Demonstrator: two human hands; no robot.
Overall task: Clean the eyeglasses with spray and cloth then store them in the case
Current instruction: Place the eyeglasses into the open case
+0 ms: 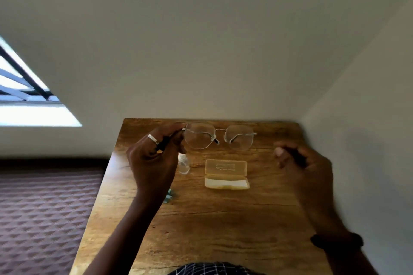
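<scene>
Gold-rimmed clear eyeglasses [219, 136] hung pinched by one temple in the left hand [154, 158], probably for inspection; right hand [301, 167] loosely curled, empty.

A wooden worktop [223, 219] with strong grain stands pushed into a corner of plain pale walls [201, 40]. At left, a barred window [26, 100] glows with daylight above a bed's quilted maroon cover [44, 207].

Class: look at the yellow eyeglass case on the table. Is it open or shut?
Open. The case lies on the table with its lid folded back flat, pale interior showing, and no eyeglasses inside.
</scene>
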